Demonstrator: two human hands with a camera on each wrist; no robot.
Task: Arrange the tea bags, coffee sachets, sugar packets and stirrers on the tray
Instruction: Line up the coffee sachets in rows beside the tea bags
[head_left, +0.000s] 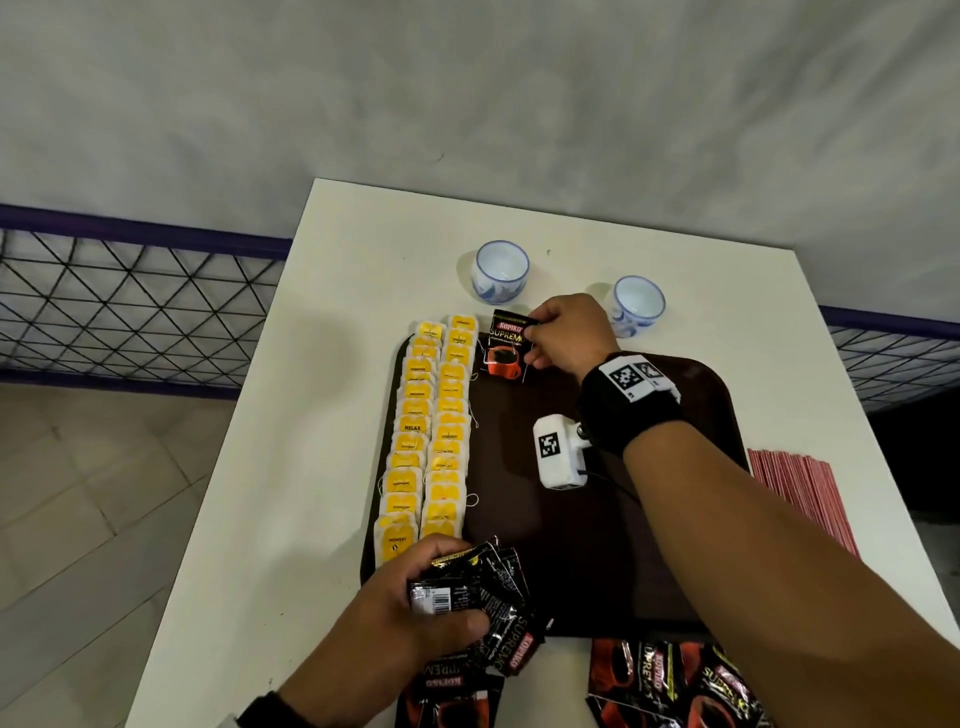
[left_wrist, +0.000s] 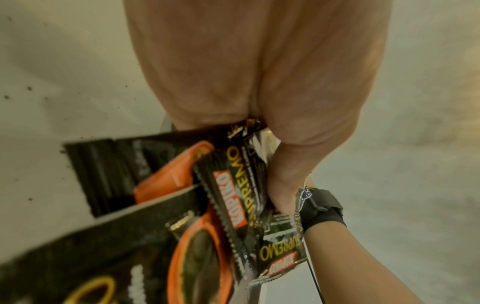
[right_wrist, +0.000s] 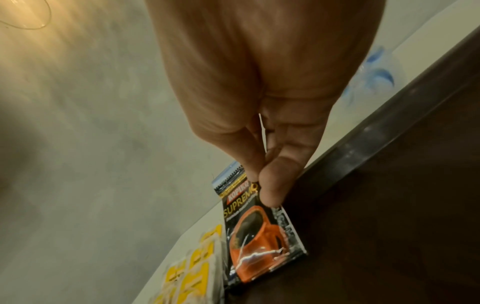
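Stirrers (head_left: 800, 493) beside tray (head_left: 696, 395), head view only

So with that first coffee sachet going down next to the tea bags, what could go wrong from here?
1. The coffee sachet pinched by the right hand sits at the tray's far rim, overhanging slightly; it could end up crooked.
2. It lies close to the tea bags; a nudge might disturb their rows.
3. The left hand grips a loose bunch of sachets; some could slip out.
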